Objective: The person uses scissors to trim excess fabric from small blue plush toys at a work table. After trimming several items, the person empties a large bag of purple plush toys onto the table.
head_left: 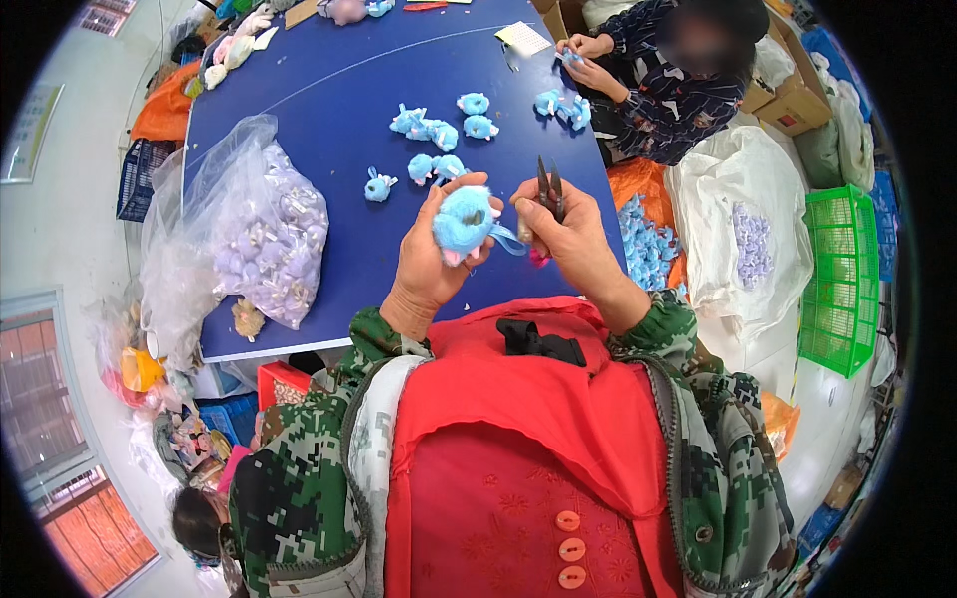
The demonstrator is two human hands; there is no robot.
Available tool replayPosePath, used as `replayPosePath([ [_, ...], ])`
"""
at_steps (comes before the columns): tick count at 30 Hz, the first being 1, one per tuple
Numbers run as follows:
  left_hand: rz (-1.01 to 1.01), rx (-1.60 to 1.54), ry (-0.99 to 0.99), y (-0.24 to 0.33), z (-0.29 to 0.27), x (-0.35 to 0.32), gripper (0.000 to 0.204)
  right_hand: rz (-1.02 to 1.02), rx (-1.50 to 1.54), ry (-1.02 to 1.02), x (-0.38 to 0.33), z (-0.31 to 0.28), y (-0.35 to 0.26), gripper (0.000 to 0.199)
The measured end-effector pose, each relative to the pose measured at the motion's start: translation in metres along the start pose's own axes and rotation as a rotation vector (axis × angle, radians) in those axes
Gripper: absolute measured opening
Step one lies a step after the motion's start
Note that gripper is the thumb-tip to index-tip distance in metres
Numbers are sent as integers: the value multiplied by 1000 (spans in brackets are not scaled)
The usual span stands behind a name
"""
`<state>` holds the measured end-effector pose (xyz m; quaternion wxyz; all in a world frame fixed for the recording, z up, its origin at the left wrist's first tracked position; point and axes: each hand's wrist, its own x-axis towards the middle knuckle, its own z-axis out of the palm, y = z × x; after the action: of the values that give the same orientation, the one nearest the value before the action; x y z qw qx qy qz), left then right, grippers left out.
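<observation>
My left hand (427, 261) grips a small fluffy blue plush toy (463, 221) with a pink underside, held above the near edge of the blue table (339, 120). A light blue ribbon loop (510, 239) trails from the toy toward my right hand (570, 237). That hand holds small dark snips (549, 189), blades pointing up, and pinches the ribbon. Several finished blue plush toys (431, 130) lie scattered on the table beyond my hands.
A clear plastic bag of pale purple parts (261, 234) sits on the table's left. Another person (663, 75) works at the far right corner. To my right are an orange bag of blue toys (646, 244), a white sack (743, 224) and a green crate (847, 279).
</observation>
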<state>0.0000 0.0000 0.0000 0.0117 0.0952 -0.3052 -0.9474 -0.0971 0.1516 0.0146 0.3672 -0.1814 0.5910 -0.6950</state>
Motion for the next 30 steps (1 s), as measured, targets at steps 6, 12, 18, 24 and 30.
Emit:
replayPosePath([
  [6,273,378,305,-12,22,5,39,-202,-548,-78,-11,26,-14,20],
  [12,361,658,243,-25,12,6,38,213,177,-73,-4,26,-2,13],
  [18,188,108,258,-18,12,12,37,182,561,-206,-9,21,-3,11],
  [24,308,451,235,-21,11,15,39,-83,-57,-10,-10,24,4,22],
  [30,211,437,235,-22,1,13,38,135,309,-125,-2,22,10,11],
])
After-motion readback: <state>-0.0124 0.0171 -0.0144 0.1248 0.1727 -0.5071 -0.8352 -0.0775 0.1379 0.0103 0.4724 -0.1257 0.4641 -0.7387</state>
